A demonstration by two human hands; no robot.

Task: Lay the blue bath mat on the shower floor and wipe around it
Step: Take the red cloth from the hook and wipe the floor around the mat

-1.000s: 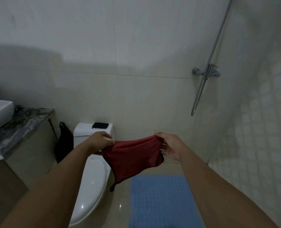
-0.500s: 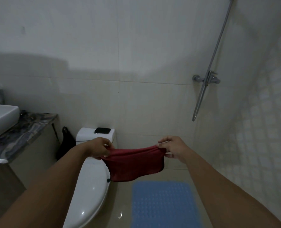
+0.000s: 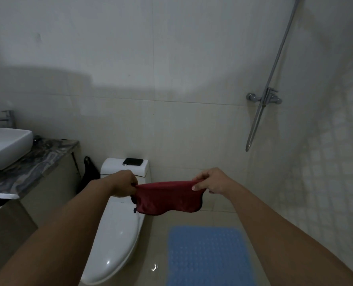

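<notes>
Both our hands are up at chest height, a red cloth [image 3: 167,198] stretched between them. Left hand [image 3: 122,185] grips one top corner in a closed fist; right hand [image 3: 210,181] pinches the opposite corner between thumb and curled fingers. The cloth sags below the line of the two grips, its lower hem hanging free, a small dark tag at the hem under the left grip.

Blue bath mat [image 3: 209,255] lies flat on the shower floor [image 3: 157,244], well below the grips and mostly under the right one. Toilet [image 3: 117,228] sits below the left grip. A wet glint shows on the tile just left of the mat.

Judgement: mat is laid; wiping is what remains. To do it well, we should fold the cloth into a firm pad instead of leaving it spread, pass it to one hand, crouch, then work the tile along the mat's edges without dragging the mat out of place. The wet patch looks like a slip risk.
</notes>
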